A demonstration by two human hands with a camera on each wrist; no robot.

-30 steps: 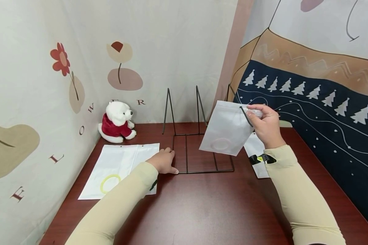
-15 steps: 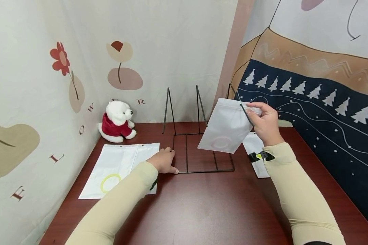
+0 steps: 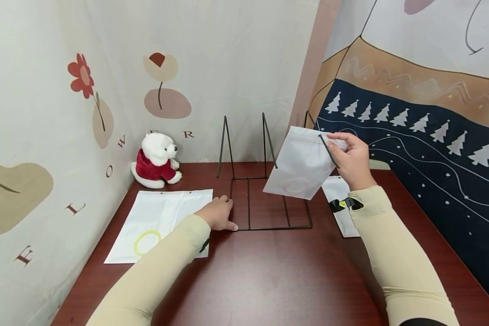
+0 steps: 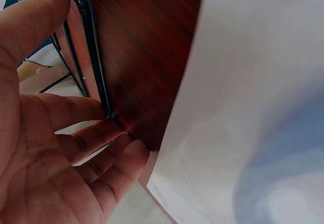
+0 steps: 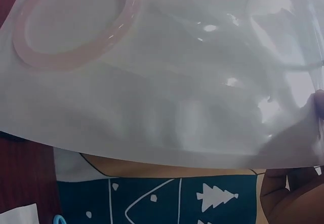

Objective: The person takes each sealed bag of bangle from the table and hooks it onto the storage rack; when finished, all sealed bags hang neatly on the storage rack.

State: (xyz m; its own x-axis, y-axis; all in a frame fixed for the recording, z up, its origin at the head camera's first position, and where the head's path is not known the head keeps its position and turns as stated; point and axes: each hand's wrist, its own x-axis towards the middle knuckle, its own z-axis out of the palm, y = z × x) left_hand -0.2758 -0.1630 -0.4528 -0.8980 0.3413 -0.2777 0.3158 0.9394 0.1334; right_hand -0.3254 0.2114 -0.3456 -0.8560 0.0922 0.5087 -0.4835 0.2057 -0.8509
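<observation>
My right hand (image 3: pixel 352 160) pinches the top right corner of a white translucent zip bag (image 3: pixel 297 156), tilted above the base of a black wire rack (image 3: pixel 249 203). A pale pink ring (image 5: pixel 76 64) shows through this bag in the right wrist view. The rack's right prong (image 3: pixel 329 151) comes out in front of the bag near its top edge; whether it runs through a hole is too small to tell. My left hand (image 3: pixel 216 214) rests on the rack's front left corner, thumb and fingers touching the black rods (image 4: pixel 93 47), fingers only slightly bent.
White bags (image 3: pixel 167 208) lie left of the rack, one showing a yellow ring (image 3: pixel 136 244). Another white bag (image 3: pixel 350 226) lies under my right wrist. A white plush bear (image 3: pixel 156 151) in red sits back left. Two other prongs stand up on the rack.
My right hand and the zip bag have risen slightly. The bag's lower edge is higher over the rack base. My left hand has stayed on the rack corner.
</observation>
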